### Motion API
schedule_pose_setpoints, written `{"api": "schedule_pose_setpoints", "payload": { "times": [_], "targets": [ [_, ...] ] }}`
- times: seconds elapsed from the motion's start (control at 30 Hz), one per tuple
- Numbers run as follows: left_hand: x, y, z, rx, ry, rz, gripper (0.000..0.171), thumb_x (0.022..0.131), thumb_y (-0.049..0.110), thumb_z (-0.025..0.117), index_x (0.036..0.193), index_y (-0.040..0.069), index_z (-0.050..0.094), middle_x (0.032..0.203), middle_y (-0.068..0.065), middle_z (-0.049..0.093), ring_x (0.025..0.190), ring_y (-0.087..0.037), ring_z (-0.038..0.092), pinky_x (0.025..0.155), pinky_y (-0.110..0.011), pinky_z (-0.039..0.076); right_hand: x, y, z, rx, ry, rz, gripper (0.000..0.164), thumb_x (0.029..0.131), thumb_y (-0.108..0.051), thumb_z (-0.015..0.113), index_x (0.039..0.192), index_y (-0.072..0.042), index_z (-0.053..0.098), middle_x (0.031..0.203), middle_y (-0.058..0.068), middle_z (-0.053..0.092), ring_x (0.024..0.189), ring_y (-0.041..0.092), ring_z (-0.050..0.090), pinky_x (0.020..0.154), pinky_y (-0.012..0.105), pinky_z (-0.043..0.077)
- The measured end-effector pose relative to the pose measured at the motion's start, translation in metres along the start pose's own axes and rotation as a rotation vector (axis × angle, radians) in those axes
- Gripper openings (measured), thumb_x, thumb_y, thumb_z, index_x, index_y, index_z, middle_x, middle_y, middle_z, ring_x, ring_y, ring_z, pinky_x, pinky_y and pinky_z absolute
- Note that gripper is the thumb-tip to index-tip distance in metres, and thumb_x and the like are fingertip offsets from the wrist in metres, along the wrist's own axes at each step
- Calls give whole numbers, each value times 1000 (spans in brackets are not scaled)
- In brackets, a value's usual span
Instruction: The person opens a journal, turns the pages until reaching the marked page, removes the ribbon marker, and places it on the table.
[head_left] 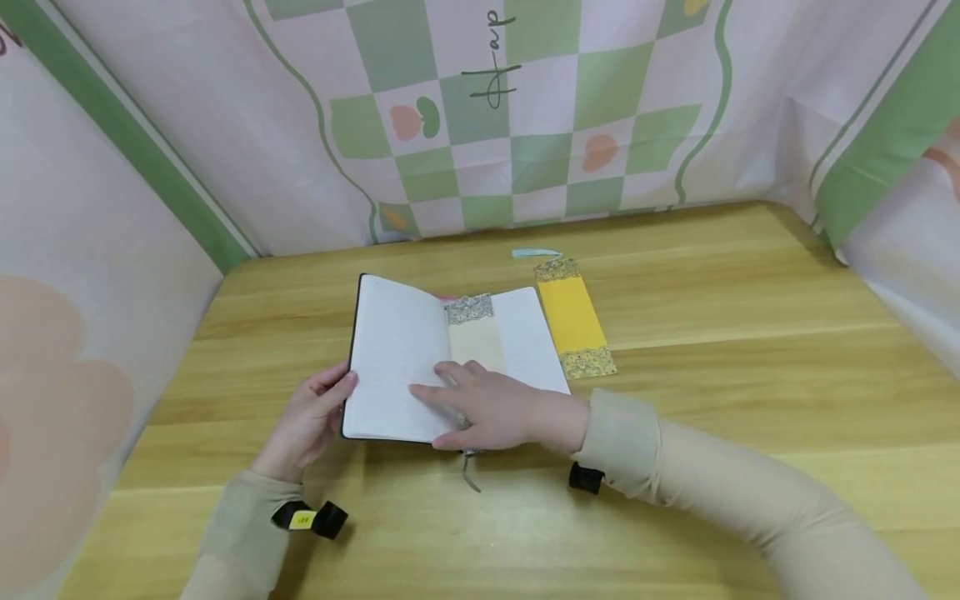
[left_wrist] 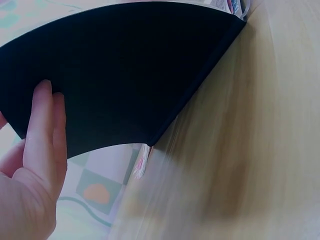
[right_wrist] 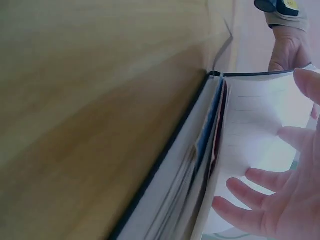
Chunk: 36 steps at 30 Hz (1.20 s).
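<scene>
The open notebook (head_left: pixel 528 337) rests on the bench (head_left: pixel 750 400), a pale bookmark (head_left: pixel 474 340) along its gutter; the left hand (head_left: pixel 303 421) pinches the tilted left side's outer edge, seemingly propping it up, the right hand (head_left: pixel 491 408) reaches across with spread fingers, perhaps steadying the pages, and a yellow bookmark (head_left: pixel 572 315) lies just beside

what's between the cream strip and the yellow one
In the head view, the open notebook's right-hand white page lies between the cream strip and the yellow strip.
</scene>
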<state>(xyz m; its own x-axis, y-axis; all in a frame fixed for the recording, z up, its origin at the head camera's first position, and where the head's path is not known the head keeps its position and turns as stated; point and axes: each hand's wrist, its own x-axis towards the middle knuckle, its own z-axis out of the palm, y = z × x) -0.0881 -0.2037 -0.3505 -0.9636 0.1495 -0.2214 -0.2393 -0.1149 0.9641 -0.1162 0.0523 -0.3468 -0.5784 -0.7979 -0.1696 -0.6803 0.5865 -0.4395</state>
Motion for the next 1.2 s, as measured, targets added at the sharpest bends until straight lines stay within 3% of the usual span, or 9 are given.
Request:
{"api": "schedule_pose_setpoints", "payload": {
  "times": [0.07,0.13,0.33,0.5,0.6,0.7,0.77,0.9,1.2],
  "targets": [
    [0,0,-2,-16,-13,4,22,98,13,51,110,23,66,91,10,68,76,-1,63,65,-17,53,1,0,2,-43,5,-9,69,92,-54,52,150,-28,26,153,16,23,131,37,35,104,47,39],
    [0,-1,-5,-17,-26,7,27,98,9,50,101,30,68,92,10,67,74,0,61,63,-15,52,2,-1,4,-97,3,-13,70,91,-55,51,151,-28,24,153,16,23,129,37,38,102,47,40],
    [-3,-3,-13,31,-20,-27,26,97,8,51,100,28,67,94,9,64,75,1,58,64,-13,50,4,-7,11,-189,-41,6,78,90,-60,50,152,-29,15,156,18,15,131,40,35,103,52,36],
    [-3,-5,-14,59,30,-58,23,96,8,52,101,27,65,97,10,61,78,2,56,65,-12,49,6,-6,9,-153,-53,6,76,91,-60,48,152,-29,16,156,18,15,134,39,33,106,52,34],
    [-3,-6,-12,76,64,-73,27,96,8,52,119,18,60,97,11,58,76,3,53,63,-11,47,5,-2,1,-6,-18,26,70,92,-54,51,151,-27,24,155,15,19,136,37,29,109,51,32],
    [-2,-5,-9,82,75,-83,44,96,8,52,139,2,43,97,12,58,74,3,52,61,-10,45,4,5,-8,149,98,111,64,93,-47,53,148,-21,32,153,15,24,138,36,26,108,53,33],
    [-2,-4,-7,75,64,-81,54,96,8,52,143,-7,31,98,13,60,75,4,54,62,-10,46,2,12,-16,236,211,196,63,93,-41,56,147,-16,35,150,18,27,136,38,27,105,57,35],
    [-2,-3,-6,53,46,-77,55,96,8,52,143,-8,29,96,12,63,74,2,57,63,-12,49,-1,32,-31,435,369,354,65,92,-33,58,146,-7,32,146,25,28,130,42,34,102,58,37],
    [-2,-1,-5,75,79,-93,47,95,9,54,140,0,42,92,12,62,65,3,50,54,-9,42,-2,77,-48,1048,217,618,71,96,-24,50,152,-11,7,153,22,20,137,40,28,103,50,41]
  ]
}}
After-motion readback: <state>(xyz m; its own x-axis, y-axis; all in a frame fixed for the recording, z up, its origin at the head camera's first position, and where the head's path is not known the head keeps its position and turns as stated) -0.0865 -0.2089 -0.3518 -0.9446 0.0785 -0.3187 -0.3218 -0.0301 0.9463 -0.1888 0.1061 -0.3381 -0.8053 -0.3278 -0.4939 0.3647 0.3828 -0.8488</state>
